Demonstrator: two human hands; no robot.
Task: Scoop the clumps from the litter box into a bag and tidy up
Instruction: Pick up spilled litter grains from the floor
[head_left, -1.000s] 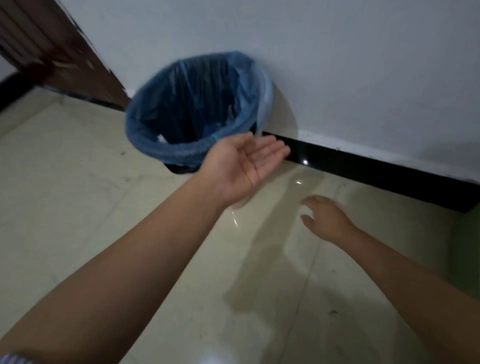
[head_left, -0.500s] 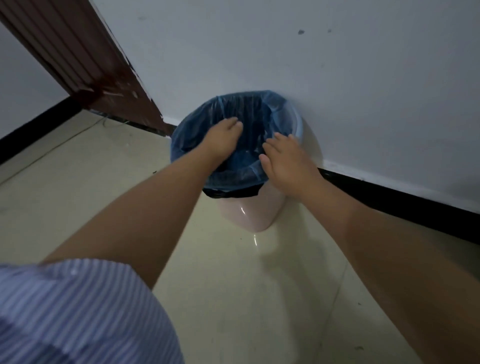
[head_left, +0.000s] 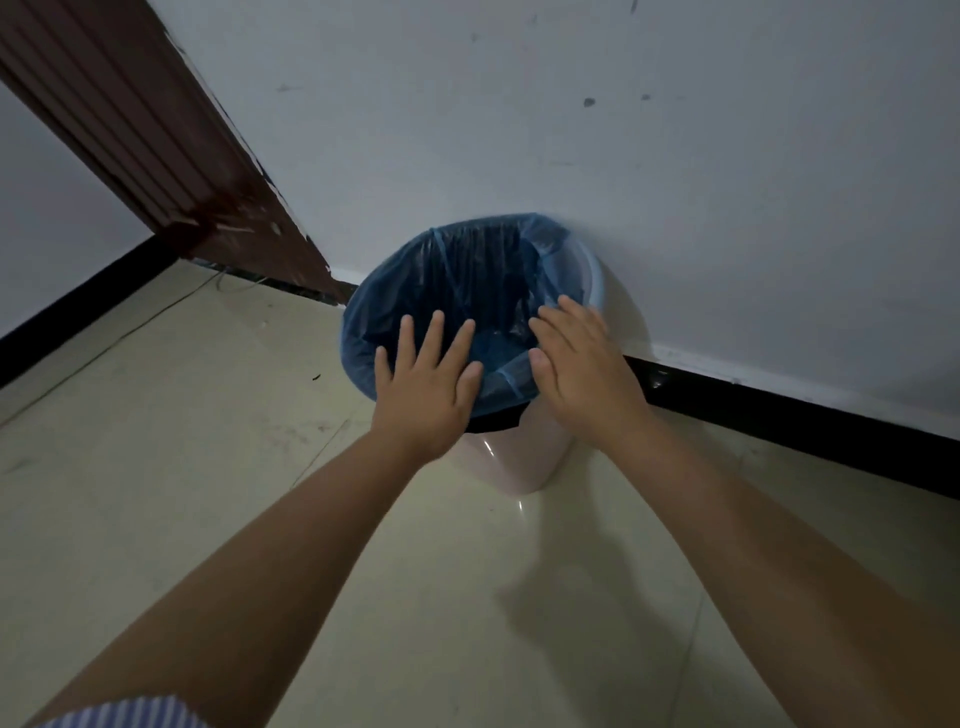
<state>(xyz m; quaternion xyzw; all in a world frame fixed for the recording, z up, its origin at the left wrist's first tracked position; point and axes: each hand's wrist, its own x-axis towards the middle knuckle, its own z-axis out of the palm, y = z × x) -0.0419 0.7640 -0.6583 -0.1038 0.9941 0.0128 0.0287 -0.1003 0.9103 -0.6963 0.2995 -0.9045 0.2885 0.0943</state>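
Observation:
A pale round bin (head_left: 511, 465) stands on the floor against the white wall. A blue plastic bag (head_left: 467, 270) lines it and folds over the rim. My left hand (head_left: 426, 382) is over the near left rim, palm down, fingers spread, holding nothing. My right hand (head_left: 584, 366) is at the near right rim, fingers flat against the bag's folded edge, no grip to be seen. Neither a litter box nor a scoop is in view.
A dark brown door frame (head_left: 156, 156) slants down to the floor left of the bin. A black baseboard (head_left: 779, 415) runs along the wall to the right. Glossy beige floor tiles (head_left: 208, 467) spread in front.
Both hands have drawn back from the bag's opening toward the near rim, and my left fingers have spread. The view has pulled back and up from the bin.

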